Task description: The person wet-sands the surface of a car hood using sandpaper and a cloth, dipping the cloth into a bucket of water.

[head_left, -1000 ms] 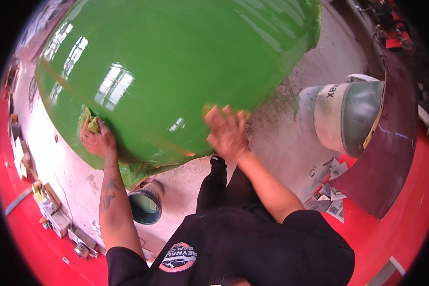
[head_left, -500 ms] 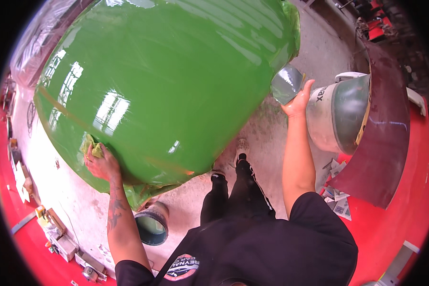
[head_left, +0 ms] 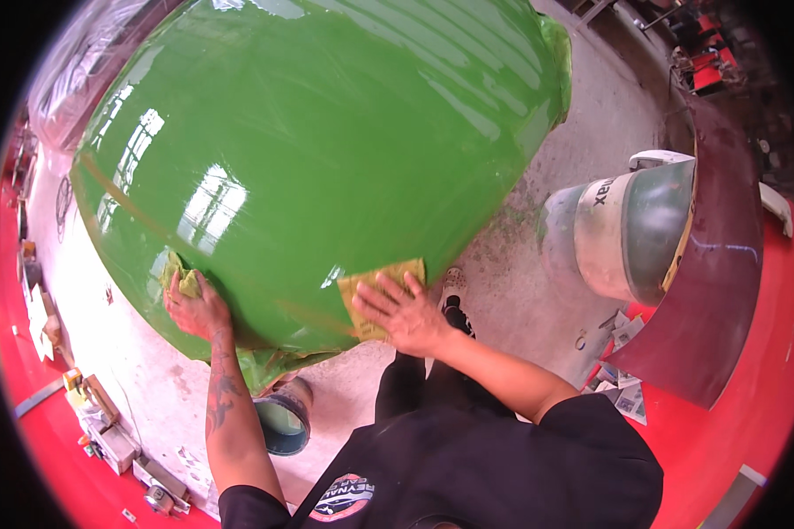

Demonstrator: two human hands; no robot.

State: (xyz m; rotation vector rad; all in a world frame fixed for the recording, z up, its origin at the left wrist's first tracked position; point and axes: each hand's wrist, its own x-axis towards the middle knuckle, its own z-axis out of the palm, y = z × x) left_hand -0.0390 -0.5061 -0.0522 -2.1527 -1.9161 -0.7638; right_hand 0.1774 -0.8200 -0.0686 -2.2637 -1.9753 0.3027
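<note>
A glossy green curved panel fills the upper middle, with crumpled green edging along its lower and right rims. On its lower left, my left hand is closed on a crumpled yellow-green cloth. To the right, near the lower edge, my right hand lies with fingers spread on a yellow square sheet, pressing it flat against the green surface.
A bucket stands at right beside a maroon curved panel. A dark bucket sits below the green panel. Plastic-wrapped material is at upper left; boxes and tools line the red edge at left.
Half a second ago my right hand held a grey square out at the right edge; now it is back left, flat on the yellow sheet. My left hand moved down from one second ago.
</note>
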